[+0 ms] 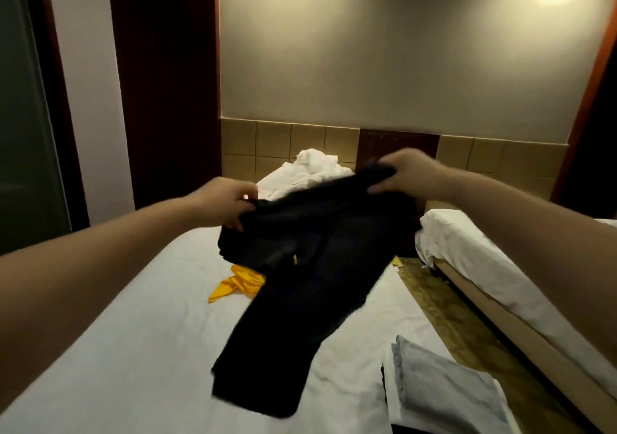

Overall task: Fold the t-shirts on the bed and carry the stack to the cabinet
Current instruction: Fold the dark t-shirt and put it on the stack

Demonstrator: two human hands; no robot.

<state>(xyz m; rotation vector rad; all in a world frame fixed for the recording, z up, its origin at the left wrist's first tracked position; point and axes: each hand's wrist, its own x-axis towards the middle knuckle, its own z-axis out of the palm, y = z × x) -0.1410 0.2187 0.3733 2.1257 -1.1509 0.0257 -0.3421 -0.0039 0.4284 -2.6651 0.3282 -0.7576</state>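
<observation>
Head view: both hands are up mid-frame with the black garment [310, 266] stretched between them. The left hand [227, 203] has its fingers curled round one top corner and the right hand [407, 173] grips the other. The rest hangs down over the bed [133, 333], lower end blurred. A yellow shirt [237, 283] peeks out behind it, there's a white pile [310, 170] further up, and a folded pale piece [440, 390] lies lower right. A second bed [484, 260] is at the right.
</observation>
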